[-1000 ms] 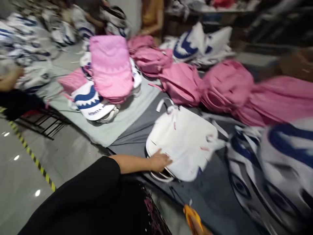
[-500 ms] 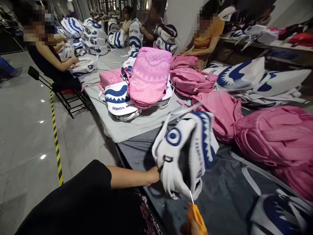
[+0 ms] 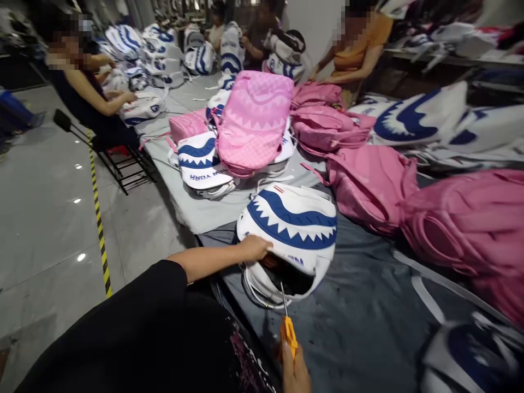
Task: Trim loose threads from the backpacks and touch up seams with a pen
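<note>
A white backpack (image 3: 292, 218) with a blue toothed pattern lies on the dark cloth, its dark opening facing me. My left hand (image 3: 256, 248) grips the edge of that opening at the backpack's left side. In my right hand (image 3: 295, 365), at the bottom of the view, is a tool with an orange handle (image 3: 289, 334) and a thin metal tip. The tip points up at the opening; whether it touches the fabric I cannot tell.
Pink backpacks (image 3: 372, 183) line the right side. Beyond the white backpack, a pink backpack (image 3: 256, 120) rests on white ones. Another white backpack (image 3: 466, 355) is at the lower right. Several people sit around the table (image 3: 184, 204); a folding chair (image 3: 126, 169) stands left.
The white backpack has turned so its patterned face shows and its opening faces me. My left hand has moved up onto the opening's edge. My right hand with the orange tool has shifted left and up.
</note>
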Available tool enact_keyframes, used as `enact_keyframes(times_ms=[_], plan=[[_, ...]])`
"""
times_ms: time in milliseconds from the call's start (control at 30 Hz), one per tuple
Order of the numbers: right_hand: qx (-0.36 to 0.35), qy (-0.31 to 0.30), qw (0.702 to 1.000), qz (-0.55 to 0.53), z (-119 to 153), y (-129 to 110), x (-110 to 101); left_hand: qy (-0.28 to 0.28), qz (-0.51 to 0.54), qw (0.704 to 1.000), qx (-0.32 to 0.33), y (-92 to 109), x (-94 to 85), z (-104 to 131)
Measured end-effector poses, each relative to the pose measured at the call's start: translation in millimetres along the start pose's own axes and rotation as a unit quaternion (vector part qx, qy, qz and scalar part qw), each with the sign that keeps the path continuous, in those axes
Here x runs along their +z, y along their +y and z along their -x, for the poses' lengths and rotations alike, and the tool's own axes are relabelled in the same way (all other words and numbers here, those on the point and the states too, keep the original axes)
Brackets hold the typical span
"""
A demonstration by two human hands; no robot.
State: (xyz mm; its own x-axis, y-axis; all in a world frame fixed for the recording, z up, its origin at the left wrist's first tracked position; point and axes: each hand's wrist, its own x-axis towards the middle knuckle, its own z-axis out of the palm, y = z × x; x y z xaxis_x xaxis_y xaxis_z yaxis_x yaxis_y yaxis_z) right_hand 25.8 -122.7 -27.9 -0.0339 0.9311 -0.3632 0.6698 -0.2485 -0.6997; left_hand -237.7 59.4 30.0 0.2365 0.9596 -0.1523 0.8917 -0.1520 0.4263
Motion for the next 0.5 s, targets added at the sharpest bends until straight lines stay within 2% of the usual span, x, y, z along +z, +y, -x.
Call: enact_keyframes(times_ms=[67,133,200,267,333,400,500], plan=[[0.023,0.013,0.997,-0.072,19.9,-6.5,2.1,0.037,0.005,0.999,-0.004,3.2,-22.0,-11.8],[0.023,0.059,0.990,-0.127,32.4,-17.2,6.0,0.083,0.018,0.996,0.007,3.1,-41.2,-26.3],[0.019,0.120,0.981,-0.149,35.6,-27.3,9.2,0.150,0.077,0.984,0.050,1.1,-54.4,-41.5],[0.039,0.150,0.979,-0.133,32.9,-35.6,8.8,0.178,0.157,0.966,0.108,0.6,-62.1,-51.7],[0.084,0.147,0.983,-0.077,25.1,-45.6,3.4,0.150,0.207,0.952,0.168,5.0,-66.1,-54.8],[0.119,0.124,0.985,0.007,8.1,-62.0,-6.1,0.089,0.221,0.942,0.236,17.2,-67.2,-52.2],[0.113,0.080,0.978,0.154,-41.7,-101.7,-17.5,-0.015,0.226,0.913,0.340,49.4,-63.4,-41.0]])
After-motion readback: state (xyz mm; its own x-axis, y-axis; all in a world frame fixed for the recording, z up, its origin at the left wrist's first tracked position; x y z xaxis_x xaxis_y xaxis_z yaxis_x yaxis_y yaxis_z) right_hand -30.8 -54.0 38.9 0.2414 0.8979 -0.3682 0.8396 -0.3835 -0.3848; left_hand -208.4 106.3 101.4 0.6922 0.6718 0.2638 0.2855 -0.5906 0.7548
